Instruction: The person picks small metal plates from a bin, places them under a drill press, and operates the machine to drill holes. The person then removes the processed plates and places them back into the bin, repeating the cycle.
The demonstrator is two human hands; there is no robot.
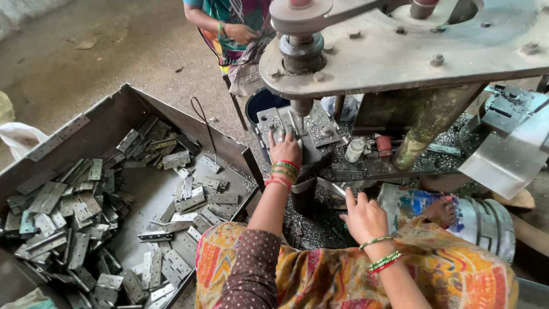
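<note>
**Left hand on the press bed, right hand waiting low**

Your left hand (284, 150) lies flat, fingers spread, pressing a metal plate (273, 121) onto the press bed (320, 133). It closes round nothing; the grip is an open palm holding the plate down, probably so it sits square under the ram (301, 107), which hangs just at 12 o'clock from your fingertips. Whether the plate is a hinge leaf I cannot tell for sure, though its holes match the ones in the tray.

Your right hand (363, 216) rests lower, at about 4 o'clock from the left one, fingers loosely curled and pointing toward the bed edge. It looks empty; the palm side is hidden, so I cannot tell whether something small is tucked under it.

Around the bed, the surface is strewn with metal chips (311, 226), likely left by the punching. A small white bottle (354, 150) and a red cap-like piece (384, 146) stand at 3 o'clock from your left hand, close by the green column (426, 123).

At 9 o'clock sits a big open metal tray (117, 111), within reach of your left arm. It holds a loose heap of grey hinges (68, 229), thickest on its left side, thinner near you. A bent wire (204, 123) leans over its far wall.

At 12 o'clock, beyond the press, another person (237, 28) sits with hands near the lap. A tin can (483, 220) lies on its side at 3 o'clock beside your foot (440, 210).
</note>
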